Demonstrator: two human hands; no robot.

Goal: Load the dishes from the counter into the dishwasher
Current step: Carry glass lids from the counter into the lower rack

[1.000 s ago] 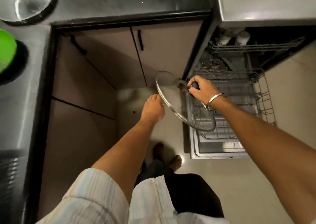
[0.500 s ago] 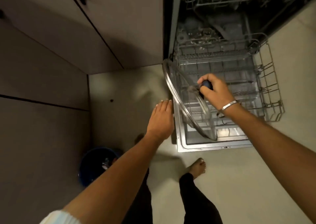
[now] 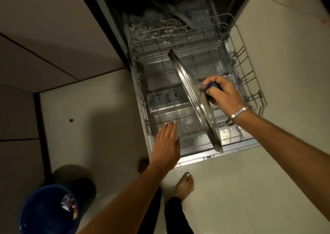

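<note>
The right hand (image 3: 223, 94) grips a glass lid (image 3: 195, 99) by its dark knob, held on edge above the pulled-out lower rack (image 3: 250, 76), likely to slot between tines. The left hand (image 3: 166, 144) hovers flat, fingers together, beside the rack's front

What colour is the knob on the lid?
Dark blue knob, gripped by the right hand; head view.

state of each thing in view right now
glass lid: held on edge over the lower rack
right hand: grips the lid's knob
left hand: flat, fingers straight, holds nothing
lower rack: pulled out
dishwasher door: open
blue bin: uncovered, scraps inside
</note>
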